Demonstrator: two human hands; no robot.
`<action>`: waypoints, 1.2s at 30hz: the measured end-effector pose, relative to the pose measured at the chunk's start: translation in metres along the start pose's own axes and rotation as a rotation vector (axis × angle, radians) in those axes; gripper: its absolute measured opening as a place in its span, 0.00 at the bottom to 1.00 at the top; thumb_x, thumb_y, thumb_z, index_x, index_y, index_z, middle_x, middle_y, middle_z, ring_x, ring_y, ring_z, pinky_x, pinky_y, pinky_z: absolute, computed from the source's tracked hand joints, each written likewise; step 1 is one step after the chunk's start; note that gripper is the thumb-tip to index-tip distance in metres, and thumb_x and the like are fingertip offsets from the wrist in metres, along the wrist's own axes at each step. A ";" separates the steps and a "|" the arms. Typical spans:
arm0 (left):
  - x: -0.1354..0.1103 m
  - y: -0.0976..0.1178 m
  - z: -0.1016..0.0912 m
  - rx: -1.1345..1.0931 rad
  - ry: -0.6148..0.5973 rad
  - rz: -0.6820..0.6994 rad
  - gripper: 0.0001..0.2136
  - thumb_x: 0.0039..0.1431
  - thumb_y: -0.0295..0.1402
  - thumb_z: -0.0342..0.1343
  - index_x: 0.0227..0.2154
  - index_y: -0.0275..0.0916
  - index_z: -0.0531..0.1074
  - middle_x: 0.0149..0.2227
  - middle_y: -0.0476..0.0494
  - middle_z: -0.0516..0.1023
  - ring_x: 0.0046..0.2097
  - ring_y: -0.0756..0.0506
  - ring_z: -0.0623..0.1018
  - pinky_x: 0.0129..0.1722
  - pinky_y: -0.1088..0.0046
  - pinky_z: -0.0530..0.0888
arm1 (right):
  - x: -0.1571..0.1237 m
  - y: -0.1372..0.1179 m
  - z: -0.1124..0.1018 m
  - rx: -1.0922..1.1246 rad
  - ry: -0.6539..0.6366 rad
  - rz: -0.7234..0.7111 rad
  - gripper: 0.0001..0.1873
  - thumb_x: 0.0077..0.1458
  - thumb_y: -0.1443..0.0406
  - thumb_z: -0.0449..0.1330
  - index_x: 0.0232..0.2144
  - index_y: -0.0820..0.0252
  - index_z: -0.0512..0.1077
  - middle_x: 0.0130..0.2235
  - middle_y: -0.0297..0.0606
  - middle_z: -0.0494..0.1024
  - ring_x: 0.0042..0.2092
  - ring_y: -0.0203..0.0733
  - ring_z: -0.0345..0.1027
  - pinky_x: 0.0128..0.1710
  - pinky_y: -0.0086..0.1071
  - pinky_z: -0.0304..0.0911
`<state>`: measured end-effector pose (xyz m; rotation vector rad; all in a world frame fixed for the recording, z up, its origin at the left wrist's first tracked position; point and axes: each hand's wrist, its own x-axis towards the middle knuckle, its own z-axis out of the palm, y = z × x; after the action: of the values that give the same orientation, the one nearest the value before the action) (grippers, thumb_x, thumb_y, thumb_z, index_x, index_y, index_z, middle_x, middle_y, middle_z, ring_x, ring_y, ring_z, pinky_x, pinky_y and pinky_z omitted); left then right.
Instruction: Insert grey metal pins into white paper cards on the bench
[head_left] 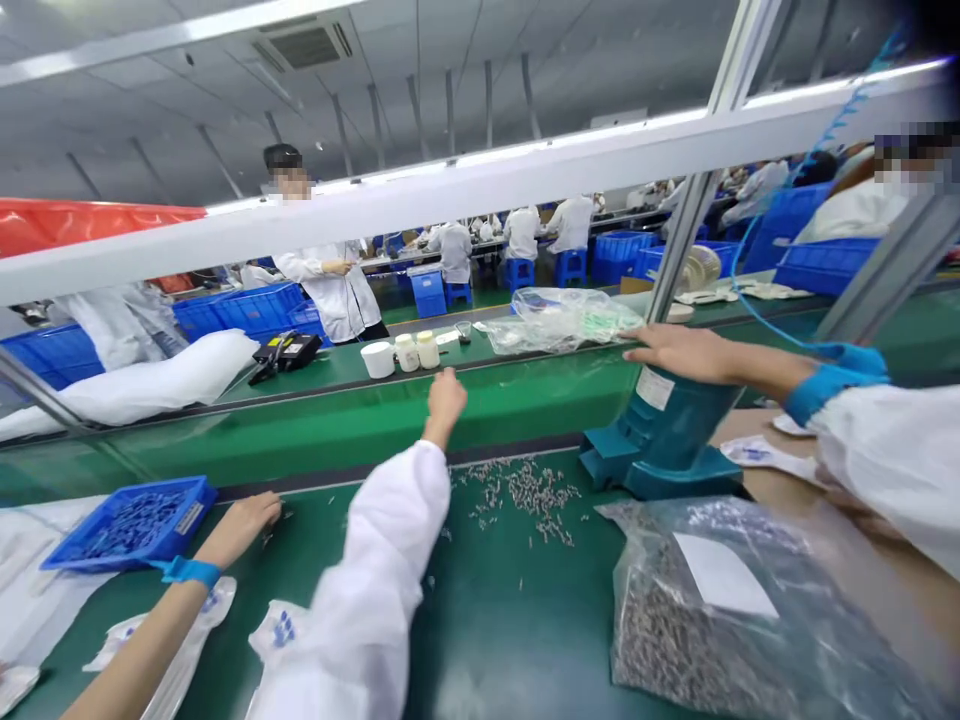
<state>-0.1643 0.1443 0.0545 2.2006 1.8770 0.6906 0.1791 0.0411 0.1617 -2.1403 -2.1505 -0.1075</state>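
My left hand (pixel 445 396) reaches forward from a white sleeve to the near edge of the green conveyor (pixel 315 425). Its fingers are curled, and I see it from the back. It is just short of three small white cups (pixel 405 354). My right hand (pixel 679 351), with a blue band at the wrist, lies flat with fingers stretched out over the top of a teal machine (pixel 660 445), beside a crumpled clear bag (pixel 559 320). Between my arms, a scatter of small grey metal parts (pixel 529 492) lies on the green mat.
A large clear bag of metal parts (pixel 720 620) sits at the lower right. At left, a co-worker's bare arm with a blue band has its hand (pixel 244 522) beside a blue tray (pixel 131 522) of parts. A white frame bar (pixel 480 185) crosses overhead. Workers in white coats stand behind.
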 end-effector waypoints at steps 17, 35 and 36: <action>0.140 -0.129 0.049 0.324 -0.284 0.096 0.17 0.66 0.38 0.56 0.53 0.37 0.69 0.54 0.39 0.72 0.50 0.42 0.76 0.48 0.57 0.76 | -0.014 -0.011 -0.016 0.004 -0.169 0.079 0.37 0.62 0.50 0.40 0.68 0.59 0.54 0.69 0.44 0.55 0.71 0.55 0.39 0.68 0.52 0.43; 0.002 -0.049 0.012 0.155 -0.450 0.561 0.09 0.66 0.33 0.52 0.42 0.39 0.75 0.43 0.43 0.78 0.44 0.45 0.78 0.47 0.68 0.73 | -0.005 0.000 -0.005 0.019 -0.103 0.020 0.36 0.61 0.48 0.42 0.66 0.56 0.58 0.65 0.47 0.63 0.67 0.60 0.51 0.65 0.55 0.48; -0.020 -0.043 0.009 0.146 -0.475 0.598 0.08 0.65 0.32 0.52 0.41 0.41 0.76 0.42 0.44 0.78 0.43 0.46 0.78 0.45 0.71 0.72 | -0.005 0.001 -0.005 0.020 -0.100 0.013 0.36 0.61 0.48 0.42 0.66 0.56 0.59 0.65 0.48 0.63 0.67 0.61 0.52 0.64 0.55 0.48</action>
<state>-0.2003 0.1344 0.0244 2.7303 1.0747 0.0680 0.1806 0.0360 0.1657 -2.1931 -2.1807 0.0222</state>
